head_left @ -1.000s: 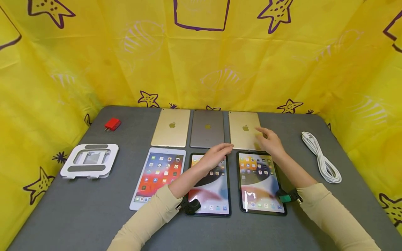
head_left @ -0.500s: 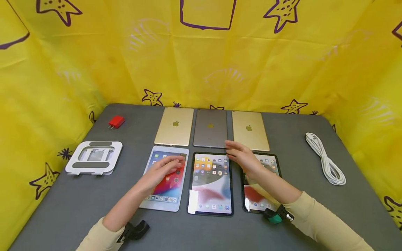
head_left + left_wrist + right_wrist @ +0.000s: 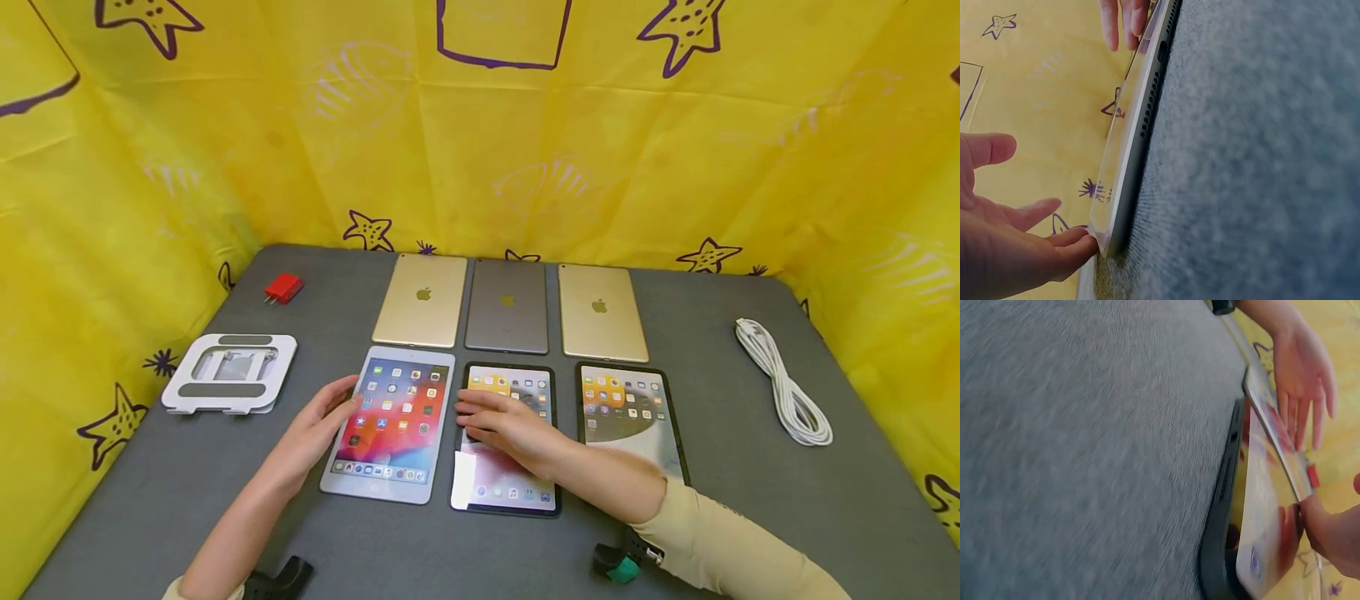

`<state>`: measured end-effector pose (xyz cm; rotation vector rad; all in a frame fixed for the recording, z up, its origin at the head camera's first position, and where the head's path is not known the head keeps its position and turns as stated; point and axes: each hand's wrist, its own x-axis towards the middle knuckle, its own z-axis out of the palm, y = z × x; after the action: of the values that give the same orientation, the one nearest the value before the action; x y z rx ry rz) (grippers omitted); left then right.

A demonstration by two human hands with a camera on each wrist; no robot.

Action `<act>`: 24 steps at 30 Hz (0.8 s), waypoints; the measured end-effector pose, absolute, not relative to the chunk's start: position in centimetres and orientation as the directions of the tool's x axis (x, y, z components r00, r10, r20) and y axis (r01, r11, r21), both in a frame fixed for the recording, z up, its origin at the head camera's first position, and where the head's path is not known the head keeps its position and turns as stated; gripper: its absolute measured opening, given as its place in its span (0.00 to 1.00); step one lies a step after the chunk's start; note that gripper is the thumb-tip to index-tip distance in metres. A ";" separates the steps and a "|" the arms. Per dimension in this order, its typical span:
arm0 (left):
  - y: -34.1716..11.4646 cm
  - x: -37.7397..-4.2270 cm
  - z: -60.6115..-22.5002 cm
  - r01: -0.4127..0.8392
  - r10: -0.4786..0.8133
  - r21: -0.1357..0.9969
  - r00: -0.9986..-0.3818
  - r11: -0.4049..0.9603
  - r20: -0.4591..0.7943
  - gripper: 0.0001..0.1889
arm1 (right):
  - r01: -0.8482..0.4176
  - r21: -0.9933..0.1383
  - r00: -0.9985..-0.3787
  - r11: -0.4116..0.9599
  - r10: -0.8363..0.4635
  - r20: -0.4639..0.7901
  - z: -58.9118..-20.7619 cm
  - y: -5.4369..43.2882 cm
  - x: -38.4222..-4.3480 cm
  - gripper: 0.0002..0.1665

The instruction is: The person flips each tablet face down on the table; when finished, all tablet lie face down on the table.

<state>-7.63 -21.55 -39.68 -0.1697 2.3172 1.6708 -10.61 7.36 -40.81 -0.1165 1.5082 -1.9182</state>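
Both my hands at the white tablet (image 3: 393, 417), fingers loosely extended, gripping nothing.
Left hand (image 3: 318, 423) at its left edge, contact I can't tell; right hand (image 3: 513, 429) over the black-framed middle tablet (image 3: 513, 492), fingertips toward the white one, which lies screen-up, front row left, on the gray table (image 3: 420, 550).

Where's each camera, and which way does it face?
Head: worn on the head, facing forward and down at a grey table; left hand and right hand show.
Left wrist: worn there, facing a rectangular white-rimmed glass tablet; left hand near, right fingers beyond.
Right wrist: worn there, facing a rectangular black-rimmed glass tablet; right hand near, left hand beyond.
Both wrist views share the yellow star-printed cloth.
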 end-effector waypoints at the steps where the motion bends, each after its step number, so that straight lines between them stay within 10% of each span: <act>1: -21.6 -7.6 -39.7 -0.264 0.071 0.912 -0.951 0.314 -0.300 0.32 | 0.465 -0.881 -0.751 -0.090 -0.568 -0.338 -40.8 7.2 -10.5 0.31; 24: -24.1 -9.6 -39.2 -0.432 0.184 0.901 -0.884 0.029 -0.430 0.38 | 0.602 -0.779 -0.699 -0.175 -0.586 -0.409 -40.3 6.2 -9.8 0.33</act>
<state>-9.61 -24.08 -39.22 -0.2516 1.8826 1.9081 -9.85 6.15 -40.34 0.0202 1.3026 -1.9504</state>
